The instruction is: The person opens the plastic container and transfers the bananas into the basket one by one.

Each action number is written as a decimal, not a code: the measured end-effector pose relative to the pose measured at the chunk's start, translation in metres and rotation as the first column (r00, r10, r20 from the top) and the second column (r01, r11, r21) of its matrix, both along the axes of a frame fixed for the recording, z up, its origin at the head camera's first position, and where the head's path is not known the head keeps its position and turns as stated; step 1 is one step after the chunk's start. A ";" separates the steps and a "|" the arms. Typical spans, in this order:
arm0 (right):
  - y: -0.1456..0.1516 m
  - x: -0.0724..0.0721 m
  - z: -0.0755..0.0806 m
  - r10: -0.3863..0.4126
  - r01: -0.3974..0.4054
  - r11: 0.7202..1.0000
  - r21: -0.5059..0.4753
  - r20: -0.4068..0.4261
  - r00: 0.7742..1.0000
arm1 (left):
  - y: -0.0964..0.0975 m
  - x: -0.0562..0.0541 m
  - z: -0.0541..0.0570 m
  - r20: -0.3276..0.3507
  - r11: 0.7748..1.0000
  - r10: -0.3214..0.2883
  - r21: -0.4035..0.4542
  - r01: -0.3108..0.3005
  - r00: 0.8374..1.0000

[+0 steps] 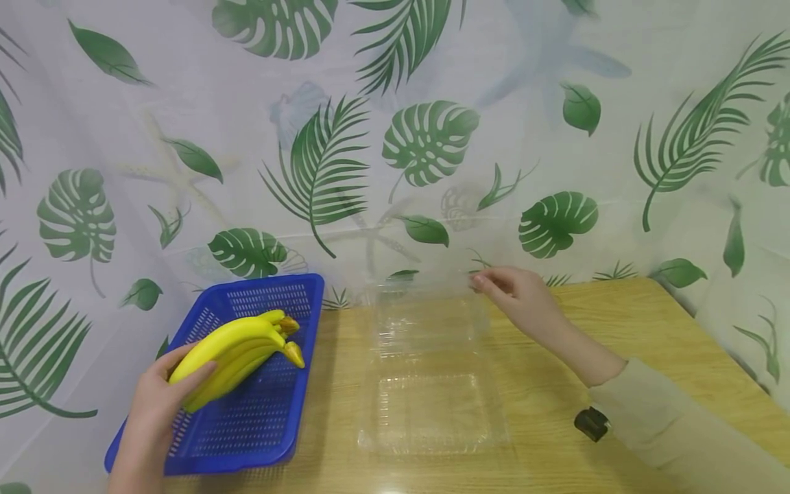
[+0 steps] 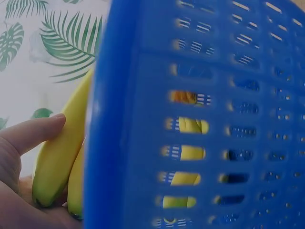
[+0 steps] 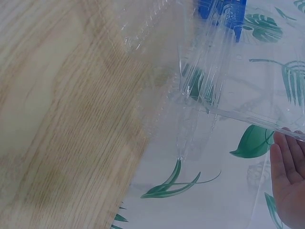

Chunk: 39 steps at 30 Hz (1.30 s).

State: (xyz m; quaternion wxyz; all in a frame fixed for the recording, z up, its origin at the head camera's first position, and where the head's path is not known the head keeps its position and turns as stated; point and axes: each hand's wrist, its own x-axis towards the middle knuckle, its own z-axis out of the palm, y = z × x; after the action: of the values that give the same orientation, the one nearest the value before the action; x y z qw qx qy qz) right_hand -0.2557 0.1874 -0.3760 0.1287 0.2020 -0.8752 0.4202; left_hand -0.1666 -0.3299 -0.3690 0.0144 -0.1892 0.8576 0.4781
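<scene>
My left hand (image 1: 154, 394) grips a bunch of yellow bananas (image 1: 237, 343) by its blunt end, thumb on one side and fingers on the other. The bunch is tilted over the inside of a blue plastic basket (image 1: 259, 418), stems toward the right. In the left wrist view the basket wall (image 2: 138, 119) hides part of the bananas (image 2: 59, 157). My right hand (image 1: 521, 298) pinches the far right corner of the raised lid (image 1: 426, 319) of a clear plastic clamshell box. Its base (image 1: 432, 412) lies on the table. In the right wrist view the fingers (image 3: 290, 167) meet the lid's edge.
The clamshell stands right of the basket on a wood-grain table (image 1: 555, 370). A small black object (image 1: 591, 423) lies near the right sleeve. A white curtain with green leaf prints (image 1: 432, 137) hangs behind the table and along its sides.
</scene>
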 end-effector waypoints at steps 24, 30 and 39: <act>0.000 0.000 -0.002 0.002 -0.002 1.000 -0.003 0.015 1.000 | -0.015 -0.002 -0.021 0.056 0.995 -0.042 -0.093 0.047 0.998; 0.000 -0.001 -0.002 0.001 -0.001 1.000 -0.006 0.018 1.000 | -0.020 -0.003 -0.027 0.068 0.989 -0.075 -0.121 0.083 0.995; 0.000 0.001 0.000 0.006 -0.006 1.000 -0.008 0.027 1.000 | -0.022 -0.005 -0.036 0.107 0.985 -0.093 -0.133 0.107 0.990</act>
State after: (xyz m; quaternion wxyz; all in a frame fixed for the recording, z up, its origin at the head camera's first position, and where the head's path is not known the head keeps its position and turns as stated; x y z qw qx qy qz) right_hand -0.2546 0.1870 -0.3760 0.1166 0.1984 -0.8745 0.4268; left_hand -0.1720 -0.3524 -0.4053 0.0686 -0.1701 0.8953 0.4059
